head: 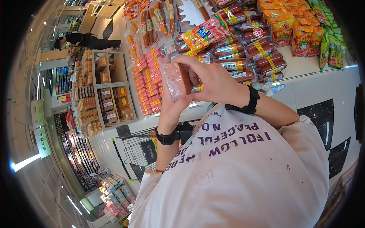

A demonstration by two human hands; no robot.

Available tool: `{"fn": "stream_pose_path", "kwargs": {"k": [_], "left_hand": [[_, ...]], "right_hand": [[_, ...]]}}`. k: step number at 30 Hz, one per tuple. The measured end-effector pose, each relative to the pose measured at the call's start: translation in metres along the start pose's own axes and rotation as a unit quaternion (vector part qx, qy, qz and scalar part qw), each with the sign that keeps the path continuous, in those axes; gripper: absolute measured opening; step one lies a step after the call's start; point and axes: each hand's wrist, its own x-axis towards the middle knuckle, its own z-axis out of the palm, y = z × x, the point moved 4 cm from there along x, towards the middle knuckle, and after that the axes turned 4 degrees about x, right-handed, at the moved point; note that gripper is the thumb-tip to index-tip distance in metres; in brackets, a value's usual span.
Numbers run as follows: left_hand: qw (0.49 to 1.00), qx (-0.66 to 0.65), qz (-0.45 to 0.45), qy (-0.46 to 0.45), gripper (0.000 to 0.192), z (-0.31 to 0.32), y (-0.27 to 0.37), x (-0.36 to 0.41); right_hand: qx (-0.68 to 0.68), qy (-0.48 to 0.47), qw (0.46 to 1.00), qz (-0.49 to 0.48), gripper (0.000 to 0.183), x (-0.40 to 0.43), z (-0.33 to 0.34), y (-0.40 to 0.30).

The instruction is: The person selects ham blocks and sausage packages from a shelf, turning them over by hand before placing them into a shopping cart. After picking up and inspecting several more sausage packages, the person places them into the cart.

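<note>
In the head view, a block of pink luncheon meat [178,78] in clear vacuum wrap is held up before my chest, over the sausage display. My left hand [172,109] grips it from below and the left, with the thumb along its lower edge. My right hand [212,78] closes on its right side and top, fingers curled around the brown edge. Just behind the block are stacked packs of pink sausages [149,82] with yellow bands. Dark red sausage packs [228,50] lie beyond my right hand, and a bright printed sausage bag [205,32] rests on top of them.
Orange snack bags [281,27] and green bags [332,51] stand at the right of the counter. A wire shopping cart [137,148] is by my left forearm. Shelves of packaged baked goods [109,94] stand to the left, with a person [88,41] in dark clothes beyond.
</note>
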Motion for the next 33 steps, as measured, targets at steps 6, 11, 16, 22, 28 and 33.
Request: {"fn": "stream_pose_path", "kwargs": {"k": [6, 11, 16, 22, 28, 33], "left_hand": [[0.982, -0.182, -0.006, -0.044, 0.081, 0.0, 0.003, -0.006], [0.985, -0.168, -0.021, -0.029, 0.086, 0.002, 0.003, -0.008], [0.986, -0.152, 0.037, -0.059, 0.089, -0.001, 0.005, -0.005], [0.997, -0.025, 0.071, -0.024, 0.085, 0.002, 0.022, -0.009], [0.988, 0.032, 0.05, 0.143, 0.064, -0.023, 0.002, -0.021], [0.982, 0.074, 0.098, 0.141, 0.065, -0.041, 0.01, -0.046]], "right_hand": [[0.105, -0.047, 0.992, 0.045, 0.085, -0.002, -0.007, 0.011], [0.13, -0.042, 0.99, 0.021, 0.079, -0.003, -0.007, 0.016], [0.095, -0.038, 0.995, 0.011, 0.074, -0.001, -0.008, 0.007], [-0.142, 0.049, 0.962, -0.227, 0.059, 0.0, 0.003, 0.003], [-0.183, 0.018, 0.955, -0.234, 0.056, 0.005, 0.03, -0.008], [-0.076, -0.053, 0.991, -0.096, 0.057, 0.015, 0.025, -0.003]]}}
